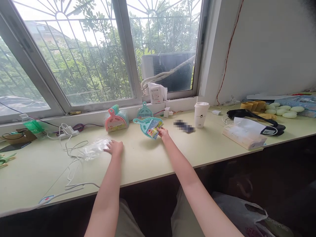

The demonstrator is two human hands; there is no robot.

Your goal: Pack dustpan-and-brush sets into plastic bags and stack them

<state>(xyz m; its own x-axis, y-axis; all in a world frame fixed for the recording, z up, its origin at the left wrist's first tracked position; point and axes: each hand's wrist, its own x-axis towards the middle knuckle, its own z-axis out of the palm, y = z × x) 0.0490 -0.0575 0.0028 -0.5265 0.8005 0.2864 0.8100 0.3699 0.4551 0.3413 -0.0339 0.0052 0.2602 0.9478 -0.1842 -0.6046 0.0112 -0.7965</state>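
Note:
My right hand (163,132) is closed on the lower right edge of a teal mini dustpan (145,126), which carries a bright yellow and red label. The dustpan is tilted just above the table, its handle toward the left. My left hand (115,147) lies with fingers spread at the right edge of some clear plastic bags (95,148). Behind it, a row of dustpans (116,120) stands upright, a pink one in front and teal ones behind. Another teal dustpan (144,111) leans against the wall below the window, partly hidden by the held one.
A white paper cup (201,115) stands right of a blurred dark object (184,126). Farther right are a tissue pack (244,134) and a black device (256,120). White cables (70,164) trail across the table's left side. A green-labelled bottle (34,126) is at the far left.

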